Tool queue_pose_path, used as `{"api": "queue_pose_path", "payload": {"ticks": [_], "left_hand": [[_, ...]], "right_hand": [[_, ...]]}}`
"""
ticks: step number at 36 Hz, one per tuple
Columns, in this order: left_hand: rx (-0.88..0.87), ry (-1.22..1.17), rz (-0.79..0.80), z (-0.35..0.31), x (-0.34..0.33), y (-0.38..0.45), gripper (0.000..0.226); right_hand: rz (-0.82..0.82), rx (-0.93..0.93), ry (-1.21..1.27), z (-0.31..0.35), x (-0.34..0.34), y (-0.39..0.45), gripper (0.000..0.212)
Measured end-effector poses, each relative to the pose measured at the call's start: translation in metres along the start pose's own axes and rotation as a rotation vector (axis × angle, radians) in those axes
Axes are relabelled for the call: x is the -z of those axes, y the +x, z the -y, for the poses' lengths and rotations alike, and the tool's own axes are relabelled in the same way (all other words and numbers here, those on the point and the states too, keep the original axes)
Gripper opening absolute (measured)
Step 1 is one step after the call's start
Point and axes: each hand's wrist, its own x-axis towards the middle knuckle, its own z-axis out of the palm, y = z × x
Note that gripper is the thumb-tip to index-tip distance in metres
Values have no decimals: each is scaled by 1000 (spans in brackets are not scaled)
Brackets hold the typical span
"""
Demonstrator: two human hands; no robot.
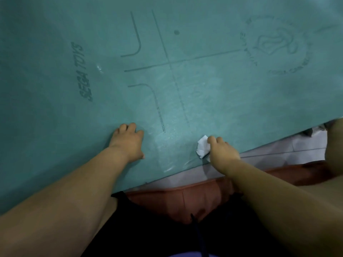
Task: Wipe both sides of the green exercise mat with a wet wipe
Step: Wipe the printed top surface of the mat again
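Observation:
The green exercise mat (185, 75) lies flat and fills most of the view, printed with dark guide lines, a logo and the words "SEGA TOYS". Wet streaks shine on it near its front edge. My right hand (221, 152) grips a crumpled white wet wipe (202, 148) and holds it against the mat close to that front edge. My left hand (128, 142) rests on the mat to the left of the wipe, its fingers bent with the tips on the surface.
Pale floor tiles (278, 151) show beyond the mat's front edge. A reddish cushion (185, 203) lies under me, with my dark shorts (167, 236) below it. A bare knee (334, 145) rises at the right edge.

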Motion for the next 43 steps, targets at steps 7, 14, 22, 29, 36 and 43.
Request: {"api": "queue_pose_path", "payload": {"ticks": [7,14,22,29,36,43], "left_hand": [[-7,42,52,-7,-1,-9,77],[21,60,82,2,2,-17,87],[29,112,142,2,-6,-14,99],[41,89,150,2,-11,-7,109],[48,67,189,-6,-19,1,125],[54,56,190,-11,-22,14,133]], "right_hand": [[76,150,-173,5,-11,-7,90],[47,295,-308,-7,-9,-4,70],[72,383,-396,-4,-1,-8,71],[27,383,-391,-10,4,-5,77],[-57,339,-403,-12,1,2,84],[-168,354,-282,-26,-1,24,85]]}}
